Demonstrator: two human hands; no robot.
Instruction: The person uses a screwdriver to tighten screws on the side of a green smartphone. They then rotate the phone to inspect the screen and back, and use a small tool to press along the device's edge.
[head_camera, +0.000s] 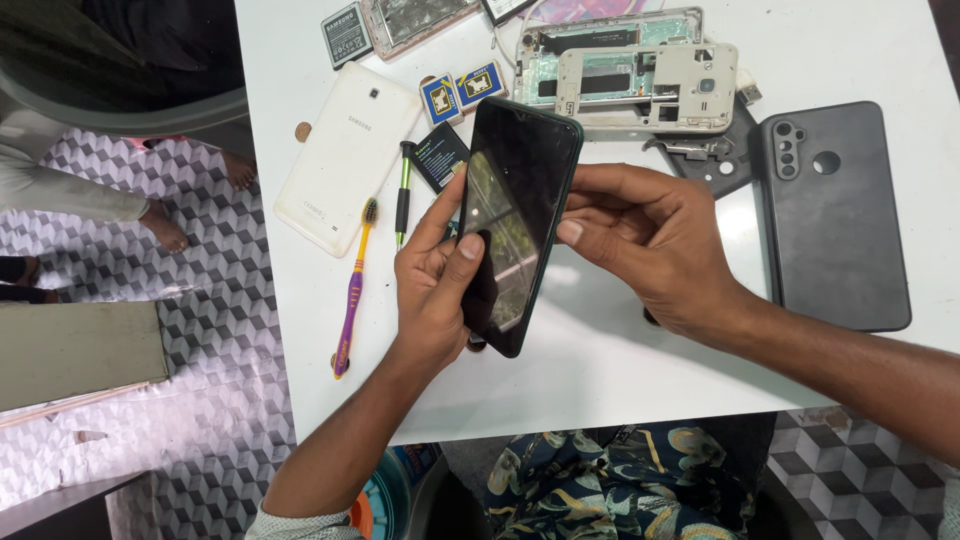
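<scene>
Left hand (432, 290) clasped on the dark phone (515, 220), thumb pressed to the glass. Right hand (650, 245) pinching the opposite long edge, holding it tilted above the white table (600, 370). Bare tabletop below toward the near edge. Purple toothbrush (352, 295) left; black back cover (835, 215) right; stripped phone frames (640, 80) beyond.

Bright, even light; sharp focus. The phone screen (515, 225) between the fingers (600, 225) mirrors the surroundings. Soft shadows underneath.
</scene>
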